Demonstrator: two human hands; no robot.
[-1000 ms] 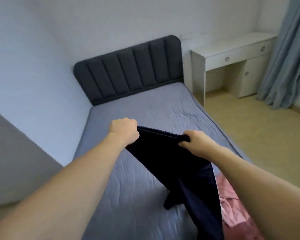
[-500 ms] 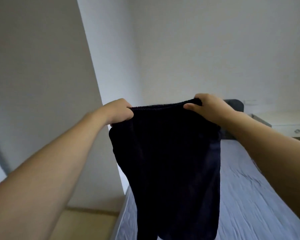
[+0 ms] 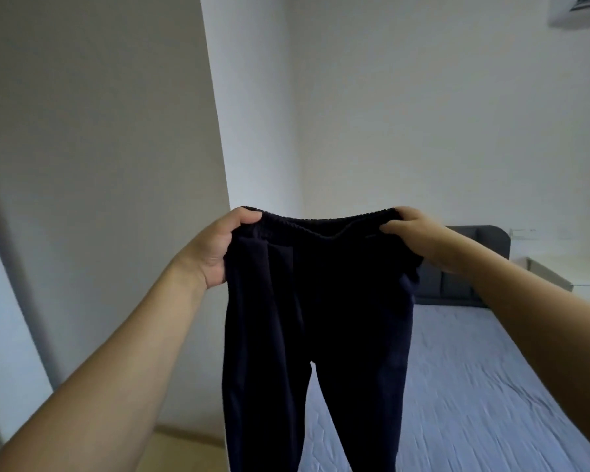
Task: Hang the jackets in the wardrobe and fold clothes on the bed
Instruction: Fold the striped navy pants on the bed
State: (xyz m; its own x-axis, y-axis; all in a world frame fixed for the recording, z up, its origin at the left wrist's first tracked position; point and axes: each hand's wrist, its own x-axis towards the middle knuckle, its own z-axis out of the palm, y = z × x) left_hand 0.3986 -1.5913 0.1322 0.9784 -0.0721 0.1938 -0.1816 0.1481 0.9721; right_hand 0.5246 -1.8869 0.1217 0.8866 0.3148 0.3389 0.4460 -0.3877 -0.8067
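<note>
- Head view: the left hand (image 3: 215, 248) and right hand (image 3: 411, 233) each have their grip curled tight on an end of the elastic waistband of the dark navy trousers (image 3: 317, 328), held up in mid-air
- The two legs hang straight down, parted below the crotch, and run off the bottom edge
- The bed (image 3: 474, 386) with its blue sheet lies behind and to the right, bare room across it
- The dark headboard (image 3: 470, 260) stands at its far end, a white counter (image 3: 566, 274) just beside it
- A wall corner (image 3: 218, 131) juts in at left
</note>
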